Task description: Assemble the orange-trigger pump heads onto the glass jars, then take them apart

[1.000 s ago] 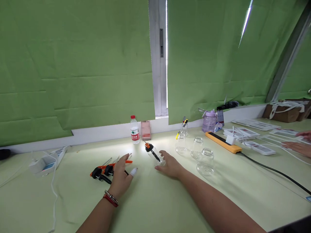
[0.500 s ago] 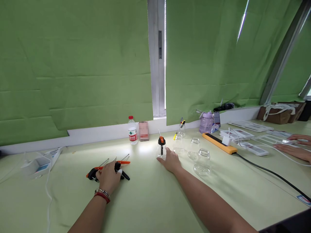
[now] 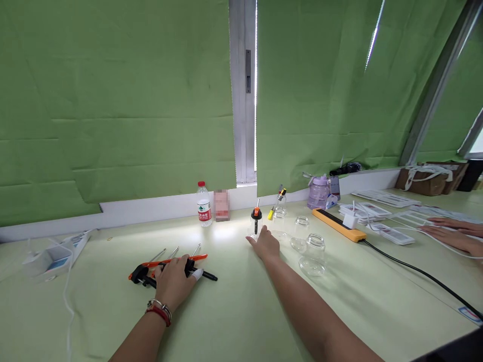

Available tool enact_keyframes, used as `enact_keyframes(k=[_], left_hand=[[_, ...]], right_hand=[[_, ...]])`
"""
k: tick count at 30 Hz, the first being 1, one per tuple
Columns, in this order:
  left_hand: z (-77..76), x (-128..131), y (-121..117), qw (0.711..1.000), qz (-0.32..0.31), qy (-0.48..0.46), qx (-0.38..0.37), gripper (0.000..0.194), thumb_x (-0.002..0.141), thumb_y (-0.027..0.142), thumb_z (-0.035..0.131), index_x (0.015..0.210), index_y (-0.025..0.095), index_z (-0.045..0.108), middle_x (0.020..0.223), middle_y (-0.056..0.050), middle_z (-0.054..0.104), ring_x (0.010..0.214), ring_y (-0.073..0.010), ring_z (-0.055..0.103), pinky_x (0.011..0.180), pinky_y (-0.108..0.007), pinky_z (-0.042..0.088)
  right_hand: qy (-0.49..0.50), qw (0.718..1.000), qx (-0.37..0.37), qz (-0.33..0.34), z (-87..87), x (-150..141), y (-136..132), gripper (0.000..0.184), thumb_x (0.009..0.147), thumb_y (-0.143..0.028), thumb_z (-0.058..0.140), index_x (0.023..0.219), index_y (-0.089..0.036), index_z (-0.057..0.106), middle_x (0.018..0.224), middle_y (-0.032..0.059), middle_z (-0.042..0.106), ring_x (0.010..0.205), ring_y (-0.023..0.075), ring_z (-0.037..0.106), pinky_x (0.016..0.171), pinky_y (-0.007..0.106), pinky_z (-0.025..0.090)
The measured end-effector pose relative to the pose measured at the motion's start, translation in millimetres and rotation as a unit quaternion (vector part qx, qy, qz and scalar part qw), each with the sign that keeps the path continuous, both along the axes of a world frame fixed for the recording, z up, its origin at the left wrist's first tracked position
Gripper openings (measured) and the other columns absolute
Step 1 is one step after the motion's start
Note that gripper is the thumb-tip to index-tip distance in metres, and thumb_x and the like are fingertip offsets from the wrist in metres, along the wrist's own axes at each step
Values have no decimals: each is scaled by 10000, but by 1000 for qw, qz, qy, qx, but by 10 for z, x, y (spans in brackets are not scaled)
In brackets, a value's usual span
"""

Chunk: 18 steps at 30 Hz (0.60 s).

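My left hand [image 3: 175, 281] is closed over a group of black-and-orange tools that look like bar clamps [image 3: 141, 276], lying on the table with thin metal rods pointing away. Its fingers curl around a black part, and a black rod sticks out beyond the thumb; the palm hides the rest. My right hand [image 3: 267, 245] grips a small clear glass jar [image 3: 252, 230] low on its side, thumb at the front. Inside that jar stands a black-and-orange tool [image 3: 256, 216], its metal rod upward. Right of this hand are more clear glass jars [image 3: 314, 251].
At the back stand a water bottle [image 3: 204, 206], a pink box [image 3: 222, 203], a jar holding yellow-and-black tools [image 3: 281, 198] and a purple jug [image 3: 318, 191]. A power strip [image 3: 339, 225] lies right. Another person's hands [image 3: 449, 234] are at far right. A white cable [image 3: 70, 296] runs left.
My right hand and the jar with its tool have shifted a little right and away. My left hand has moved slightly right, and the black rod reaches further right.
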State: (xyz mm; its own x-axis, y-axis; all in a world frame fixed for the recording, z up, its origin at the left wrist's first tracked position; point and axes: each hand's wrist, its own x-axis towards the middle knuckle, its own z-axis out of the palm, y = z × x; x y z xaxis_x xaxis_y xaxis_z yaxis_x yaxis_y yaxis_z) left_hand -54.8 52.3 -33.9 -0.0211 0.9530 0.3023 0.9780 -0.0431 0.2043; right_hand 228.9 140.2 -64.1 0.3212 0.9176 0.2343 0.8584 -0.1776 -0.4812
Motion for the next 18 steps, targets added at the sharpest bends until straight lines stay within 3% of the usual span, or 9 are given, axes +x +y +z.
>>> enact_keyframes(k=[4, 7, 10, 13, 16, 18], left_hand=[[-13, 5, -4, 1000, -6, 2, 4, 472, 709, 442, 454, 1099, 197, 560, 980, -107, 628, 973, -318, 539, 921, -494, 228], [-2, 22, -20, 1000, -10, -2, 6, 390, 711, 436, 454, 993, 195, 574, 934, -99, 629, 942, -306, 547, 936, -504, 209], [21, 46, -40, 1000, -17, -8, 12, 305, 714, 416, 463, 889, 185, 556, 909, -91, 620, 918, -284, 549, 961, -505, 190], [41, 67, -57, 999, -44, -22, 13, 289, 724, 408, 469, 884, 174, 529, 925, -94, 606, 926, -272, 543, 951, -460, 256], [47, 90, -74, 996, -75, -46, -6, 344, 740, 435, 462, 945, 164, 518, 992, -105, 583, 933, -279, 544, 860, -405, 369], [33, 109, -82, 993, -94, -69, -22, 422, 742, 469, 465, 1022, 156, 511, 1078, -119, 552, 980, -288, 534, 837, -392, 401]], right_hand=[[31, 999, 8, -5, -12, 34, 16, 810, 724, -673, 444, 1273, -95, 304, 1069, 193, 554, 925, 304, 573, 689, 350, 408], [48, 997, 58, -17, -5, 90, -11, 692, 794, -640, 344, 1248, -118, 340, 1083, 175, 544, 926, 281, 570, 675, 337, 413], [35, 987, 158, -19, 24, 199, -36, 459, 867, -503, 293, 1132, -155, 434, 1087, 136, 528, 882, 238, 570, 668, 323, 422], [3, 955, 297, -20, 47, 322, -26, 350, 847, -389, 372, 1099, -154, 434, 1116, 138, 495, 999, 263, 510, 766, 370, 424], [-14, 917, 397, -40, 37, 400, 20, 452, 784, -319, 451, 1183, -130, 357, 1266, 181, 370, 1190, 314, 346, 926, 467, 335], [-3, 914, 404, -50, 12, 423, 57, 562, 752, -302, 473, 1247, -120, 279, 1352, 197, 251, 1253, 332, 250, 972, 507, 276]])
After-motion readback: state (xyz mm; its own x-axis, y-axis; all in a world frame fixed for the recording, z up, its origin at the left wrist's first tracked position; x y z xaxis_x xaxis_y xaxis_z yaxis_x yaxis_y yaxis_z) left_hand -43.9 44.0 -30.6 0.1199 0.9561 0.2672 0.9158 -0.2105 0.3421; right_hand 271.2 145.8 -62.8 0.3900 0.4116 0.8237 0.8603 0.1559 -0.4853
